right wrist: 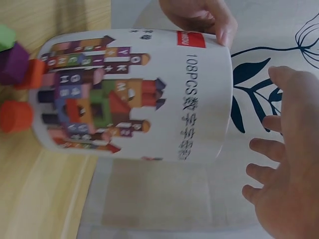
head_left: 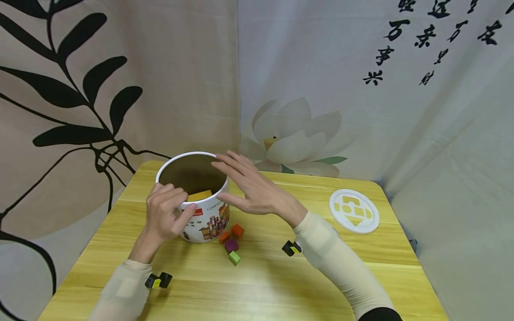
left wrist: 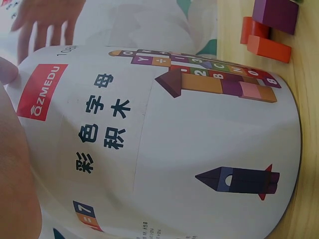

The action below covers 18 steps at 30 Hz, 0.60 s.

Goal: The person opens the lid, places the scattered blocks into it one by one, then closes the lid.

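A white printed bucket (head_left: 205,218) stands upright at the far left part of the table, with a yellow block (head_left: 199,195) visible inside. My left hand (head_left: 163,214) grips its near-left rim, fingers over the edge and thumb on the outer wall. My right hand (head_left: 253,187) is spread out at the bucket's right side, fingers straight and near the rim; in the right wrist view it holds nothing. Beside the bucket's base lie small blocks: orange-red ones (head_left: 238,230), a purple one (head_left: 231,245) and a light green one (head_left: 234,257).
A round white lid (head_left: 354,211) with shaped cutouts lies at the right of the wooden table (head_left: 257,285). Patterned curtains (head_left: 192,80) hang behind and beside the table, close to its back edge.
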Available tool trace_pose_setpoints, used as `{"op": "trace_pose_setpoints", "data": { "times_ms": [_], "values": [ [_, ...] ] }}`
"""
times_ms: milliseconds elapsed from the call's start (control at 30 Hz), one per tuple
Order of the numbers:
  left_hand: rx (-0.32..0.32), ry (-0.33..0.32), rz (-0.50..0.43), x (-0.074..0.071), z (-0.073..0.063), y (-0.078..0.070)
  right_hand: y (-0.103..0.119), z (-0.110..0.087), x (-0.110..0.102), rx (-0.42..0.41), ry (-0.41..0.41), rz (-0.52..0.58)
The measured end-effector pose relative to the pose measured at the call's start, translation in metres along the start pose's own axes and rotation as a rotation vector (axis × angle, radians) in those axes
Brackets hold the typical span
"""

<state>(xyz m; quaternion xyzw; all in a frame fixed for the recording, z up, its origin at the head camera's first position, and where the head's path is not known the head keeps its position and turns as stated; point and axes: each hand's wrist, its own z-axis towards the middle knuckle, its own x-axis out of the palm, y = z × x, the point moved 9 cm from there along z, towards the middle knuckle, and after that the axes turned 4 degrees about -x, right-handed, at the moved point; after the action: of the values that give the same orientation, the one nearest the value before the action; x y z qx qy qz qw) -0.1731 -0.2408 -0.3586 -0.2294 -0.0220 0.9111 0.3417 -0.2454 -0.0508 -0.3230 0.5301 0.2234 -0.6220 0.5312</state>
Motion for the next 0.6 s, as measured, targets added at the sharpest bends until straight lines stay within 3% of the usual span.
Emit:
{"op": "trace_pose_setpoints", "data": {
  "times_ms": [267, 400, 600],
  "values": [
    [-0.008, -0.007, -0.006, 0.0, -0.001, 0.0, -0.018, -0.049, -0.003, 0.009, -0.088, -0.011],
    [-0.006, -0.007, -0.005, -0.001, 0.0, 0.0, -0.034, -0.072, 0.007, 0.067, -0.07, 0.002],
    [-0.005, 0.005, -0.008, 0.0, 0.0, 0.0, -0.055, -0.098, 0.038, 0.141, -0.002, 0.036]
  ]
}}
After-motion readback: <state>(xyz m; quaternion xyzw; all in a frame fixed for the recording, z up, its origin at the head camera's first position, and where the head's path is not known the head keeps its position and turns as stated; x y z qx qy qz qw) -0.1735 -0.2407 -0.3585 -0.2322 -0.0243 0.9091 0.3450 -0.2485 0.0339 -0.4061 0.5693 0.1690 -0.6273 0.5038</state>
